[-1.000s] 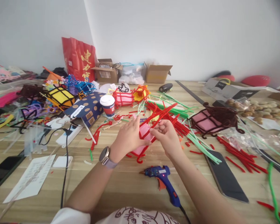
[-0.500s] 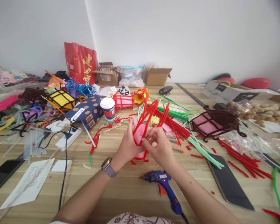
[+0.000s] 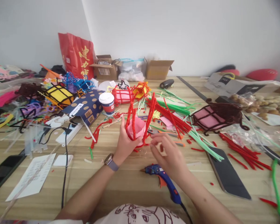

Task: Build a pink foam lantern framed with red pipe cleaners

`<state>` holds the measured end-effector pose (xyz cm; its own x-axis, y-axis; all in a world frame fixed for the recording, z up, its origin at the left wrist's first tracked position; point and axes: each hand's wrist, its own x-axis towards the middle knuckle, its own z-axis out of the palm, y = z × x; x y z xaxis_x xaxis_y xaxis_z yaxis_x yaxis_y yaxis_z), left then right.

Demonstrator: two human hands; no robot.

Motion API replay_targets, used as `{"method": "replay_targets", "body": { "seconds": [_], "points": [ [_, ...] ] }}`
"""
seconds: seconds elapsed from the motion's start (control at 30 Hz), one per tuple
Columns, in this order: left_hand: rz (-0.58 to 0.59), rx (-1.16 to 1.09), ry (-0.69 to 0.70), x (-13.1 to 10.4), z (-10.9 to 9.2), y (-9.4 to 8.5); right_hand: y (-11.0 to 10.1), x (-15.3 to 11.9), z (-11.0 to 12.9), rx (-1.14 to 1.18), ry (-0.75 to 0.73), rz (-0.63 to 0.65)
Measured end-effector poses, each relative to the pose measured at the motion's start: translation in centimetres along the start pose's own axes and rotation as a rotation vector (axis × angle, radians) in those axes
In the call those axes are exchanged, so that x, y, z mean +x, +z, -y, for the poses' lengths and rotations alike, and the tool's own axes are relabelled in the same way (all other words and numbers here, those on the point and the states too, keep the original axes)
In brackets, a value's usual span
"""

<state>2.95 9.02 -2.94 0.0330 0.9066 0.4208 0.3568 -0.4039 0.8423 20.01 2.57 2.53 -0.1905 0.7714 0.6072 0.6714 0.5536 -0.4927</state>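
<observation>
The pink lantern (image 3: pixel 137 129) with red fuzzy stems sits in the left hand (image 3: pixel 125 141), gripped between the thumb and fingers. Its hollow top now shows and its stems stand up, spread to both sides, where half a second ago they leaned together to the right. The right hand (image 3: pixel 170 154), which was pinching the lantern's rim then, is now just to the right of it and apart, fingers loosely curled; I cannot tell whether they hold anything. Nearer the wearer than the right hand, the blue glue gun (image 3: pixel 169 183) lies on the worktop (image 3: pixel 126 193), partly hidden by that hand. Beyond the right hand is a bundle of red stems (image 3: pixel 177 121); well to its right lies a dark phone (image 3: pixel 228 174). A lidded paper cup (image 3: pixel 106 104) stands beyond the left hand.
</observation>
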Motion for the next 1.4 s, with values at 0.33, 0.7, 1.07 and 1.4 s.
{"method": "replay_targets", "body": {
  "seconds": [0.33,0.7,1.07,1.4],
  "points": [
    [-0.051,-0.030,-0.017,0.3,0.4,-0.8,-4.5,-6.6,-7.2,-0.296,0.395,0.240],
    [-0.102,0.007,0.017,0.5,1.3,-1.6,-4.9,-12.2,-0.3,-0.226,0.543,0.330],
    [-0.119,0.027,0.036,0.3,1.2,-1.8,-1.7,-18.2,2.3,-0.422,0.290,0.058],
    [-0.259,-0.179,-0.021,2.1,-0.1,-4.1,-0.3,-14.8,1.0,-0.275,0.396,0.060]
  ]
}}
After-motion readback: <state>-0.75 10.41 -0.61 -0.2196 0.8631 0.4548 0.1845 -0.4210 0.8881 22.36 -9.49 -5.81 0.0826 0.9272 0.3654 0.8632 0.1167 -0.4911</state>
